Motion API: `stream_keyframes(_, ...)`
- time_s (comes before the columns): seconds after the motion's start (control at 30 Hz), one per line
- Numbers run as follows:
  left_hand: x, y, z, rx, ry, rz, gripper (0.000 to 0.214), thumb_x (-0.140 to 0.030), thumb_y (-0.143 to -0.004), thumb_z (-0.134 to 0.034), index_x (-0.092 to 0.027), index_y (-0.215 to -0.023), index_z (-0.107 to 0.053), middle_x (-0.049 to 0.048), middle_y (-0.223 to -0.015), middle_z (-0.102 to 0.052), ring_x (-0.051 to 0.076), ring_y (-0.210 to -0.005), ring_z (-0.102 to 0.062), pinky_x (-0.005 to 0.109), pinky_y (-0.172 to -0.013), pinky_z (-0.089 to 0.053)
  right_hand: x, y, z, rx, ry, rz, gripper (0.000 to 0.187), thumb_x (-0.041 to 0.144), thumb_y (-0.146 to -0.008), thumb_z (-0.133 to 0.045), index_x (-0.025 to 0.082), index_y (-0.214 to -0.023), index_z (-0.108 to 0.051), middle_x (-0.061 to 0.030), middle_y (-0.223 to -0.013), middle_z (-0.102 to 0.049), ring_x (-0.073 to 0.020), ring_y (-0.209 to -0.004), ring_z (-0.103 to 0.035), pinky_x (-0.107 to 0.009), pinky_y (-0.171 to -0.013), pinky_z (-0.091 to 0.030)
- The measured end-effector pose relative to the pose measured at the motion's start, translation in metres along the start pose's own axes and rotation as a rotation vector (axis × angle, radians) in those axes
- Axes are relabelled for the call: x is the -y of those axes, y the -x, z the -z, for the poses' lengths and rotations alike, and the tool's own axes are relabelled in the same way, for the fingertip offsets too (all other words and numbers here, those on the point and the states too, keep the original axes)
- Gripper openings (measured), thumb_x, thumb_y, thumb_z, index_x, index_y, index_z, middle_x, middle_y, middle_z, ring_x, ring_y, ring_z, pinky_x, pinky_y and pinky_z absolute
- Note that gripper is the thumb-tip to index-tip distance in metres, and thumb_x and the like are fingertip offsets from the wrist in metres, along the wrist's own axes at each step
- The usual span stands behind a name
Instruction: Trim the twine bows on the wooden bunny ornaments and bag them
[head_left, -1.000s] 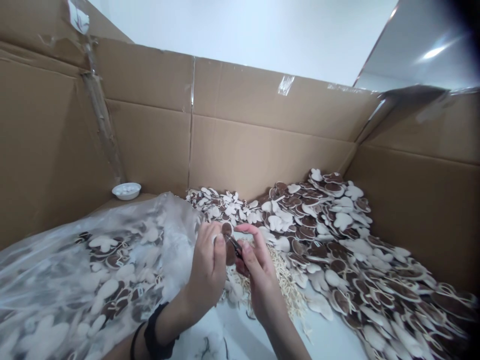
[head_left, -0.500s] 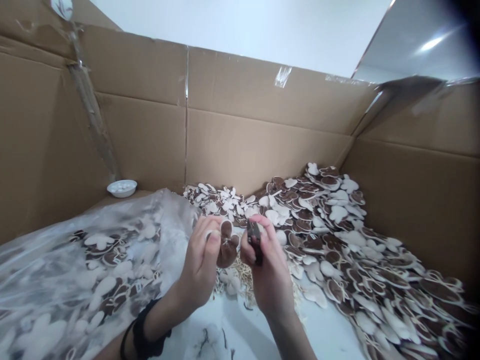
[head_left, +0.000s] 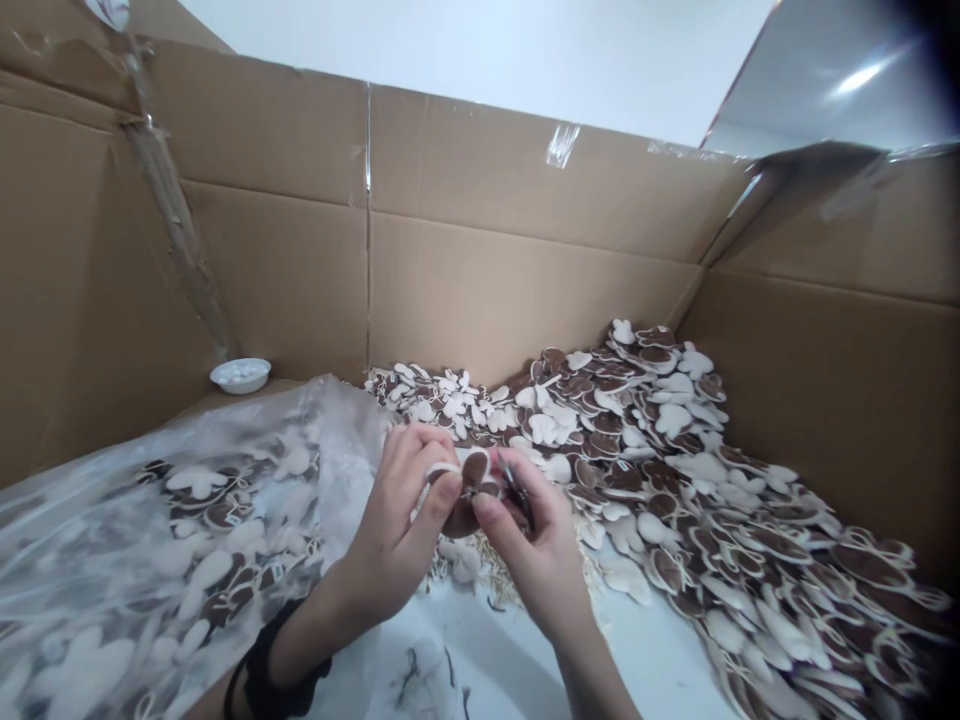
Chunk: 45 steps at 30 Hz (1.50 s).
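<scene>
Head view: the right hand has closed in on the left hand; half a second ago they were apart. The left hand pinches a brown cutout above the worktop. The right hand grips a small dark tool, its tip now at the cutout, so work on this piece looks underway.
</scene>
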<state>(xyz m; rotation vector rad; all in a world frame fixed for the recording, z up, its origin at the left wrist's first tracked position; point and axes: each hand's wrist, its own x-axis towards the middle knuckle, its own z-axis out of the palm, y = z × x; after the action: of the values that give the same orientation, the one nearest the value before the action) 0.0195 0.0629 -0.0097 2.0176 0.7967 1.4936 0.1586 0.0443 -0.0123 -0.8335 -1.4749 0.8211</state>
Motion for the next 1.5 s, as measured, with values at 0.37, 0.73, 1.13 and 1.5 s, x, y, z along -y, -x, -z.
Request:
stream_keyframes(0.37, -0.005, 0.003, 0.007, 0.023, 0.086, -0.006, 0.028, -0.026, -0.097, -0.036, -0.02, -0.073, -0.049, 0.0008, -0.084, -0.045, 0.017, -0.081, -0.044, 0.03, -0.078, -0.035, -0.012, 0.005, -0.015, -0.063, -0.275, 0.032, 0.034, 0.034, -0.095, -0.049, 0.019, -0.065, -0.042, 0.0045, -0.059, -0.034, -0.0104, -0.054, -0.028, -0.024, -0.049, -0.024)
stream_keyframes(0.73, -0.008, -0.002, 0.009, 0.149, -0.081, 0.002, 0.017, -0.027, -0.095, -0.039, -0.018, -0.083, -0.048, 0.0013, -0.08, -0.049, 0.016, -0.075, -0.044, 0.03, -0.067, -0.035, -0.001, 0.002, -0.01, -0.033, -0.014, 0.072, 0.026, 0.035, -0.095, -0.044, 0.021, -0.074, -0.048, 0.002, -0.067, -0.044, -0.0125, -0.06, -0.04, -0.023, -0.054, -0.034)
stream_keyframes(1.13, -0.006, 0.005, -0.006, 0.079, -0.099, 0.042, 0.035, -0.021, -0.097, -0.027, -0.019, -0.064, -0.037, -0.0016, -0.062, -0.042, 0.013, -0.06, -0.041, 0.029, -0.059, -0.031, -0.004, -0.003, -0.009, 0.048, -0.081, 0.035, 0.037, 0.047, -0.093, -0.046, 0.021, -0.068, -0.04, 0.0043, -0.061, -0.037, -0.0111, -0.054, -0.035, -0.023, -0.049, -0.03)
stream_keyframes(1.5, -0.005, 0.012, -0.014, 0.097, 0.325, 0.259, 0.041, -0.039, -0.095, -0.04, -0.017, -0.061, -0.041, -0.0033, -0.058, -0.041, 0.009, -0.052, -0.04, 0.022, -0.05, -0.035, -0.003, 0.006, -0.014, 0.021, -0.051, 0.02, 0.033, 0.036, -0.099, -0.038, 0.021, -0.069, -0.036, 0.0045, -0.062, -0.035, -0.0108, -0.055, -0.033, -0.023, -0.05, -0.029)
